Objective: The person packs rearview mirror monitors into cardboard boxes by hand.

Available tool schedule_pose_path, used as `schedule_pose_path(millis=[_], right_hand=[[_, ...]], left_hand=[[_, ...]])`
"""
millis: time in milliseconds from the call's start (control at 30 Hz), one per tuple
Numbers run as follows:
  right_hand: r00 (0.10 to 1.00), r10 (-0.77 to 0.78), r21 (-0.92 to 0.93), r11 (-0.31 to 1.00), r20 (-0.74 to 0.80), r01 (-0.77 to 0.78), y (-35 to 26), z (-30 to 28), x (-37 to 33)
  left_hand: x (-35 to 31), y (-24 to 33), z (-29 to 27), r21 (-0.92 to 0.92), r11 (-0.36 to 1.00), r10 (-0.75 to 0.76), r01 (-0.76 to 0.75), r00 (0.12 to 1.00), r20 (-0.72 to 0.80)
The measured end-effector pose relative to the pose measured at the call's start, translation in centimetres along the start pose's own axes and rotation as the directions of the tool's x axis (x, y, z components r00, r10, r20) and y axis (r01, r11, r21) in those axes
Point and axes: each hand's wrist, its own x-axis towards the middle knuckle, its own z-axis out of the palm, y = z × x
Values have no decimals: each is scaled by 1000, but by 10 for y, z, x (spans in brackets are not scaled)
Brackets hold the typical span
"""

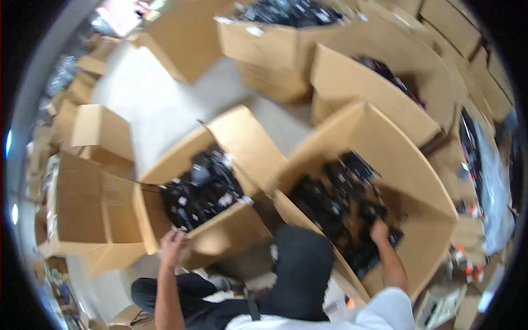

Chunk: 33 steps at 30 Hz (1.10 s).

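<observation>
Closest to camera: white sleeve (388, 311) and dark trousers (302, 269) at the lower edge; seated or crouching, can't tell which.

Just beyond: hands well apart. Right hand (378, 228) down inside the larger cardboard box (407, 143), touching black packs (330, 203) at the right edge of the pile. Blurred; can't tell if gripping one or only resting among them. Left hand (175, 242) at the near-left corner of the smaller cardboard box (217, 239), fingers bent by the rim; can't tell if pinching the edge.

In the smaller box: glossy dark packs (201, 181) with small white patches, lying below the rim. In the larger: pile toward the left, bare cardboard showing at right.

Progress: probably partway, judging by packs in both boxes, neither box closed, right hand among the packs. Can't tell how many handled or left.

Farther: open carton (80, 198) at left, bluish plastic (495, 192) at right, wide carton (368, 82) behind the larger box. Past the grey floor (148, 93): tall carton (269, 49) topped with dark items (291, 12).
</observation>
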Motion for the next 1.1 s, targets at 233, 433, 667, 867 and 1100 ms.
schedule_pose_path(millis=[233, 433, 667, 867, 1100], right_hand=[[983, 172, 2, 985, 57, -173, -25, 41, -44], [996, -89, 88, 992, 27, 87, -26, -14, -25], [939, -341, 560, 772, -32, 300, -123, -233, -72], [931, -294, 867, 380, -216, 321, -265, -393, -161], [766, -496, 888, -23, -409, 459, -363, -450, -232]], left_hand=[[-26, -6, 0, -98, 993, -74, 63, 990, -119], [-29, 15, -3, -77, 997, -7, 1, 997, -81], [-26, 47, 37, -140, 975, 173, -170, 985, 11], [-40, 72, 61, -321, 913, 284, -254, 957, 51], [-69, 131, 125, -301, 827, 532, -474, 833, 151]])
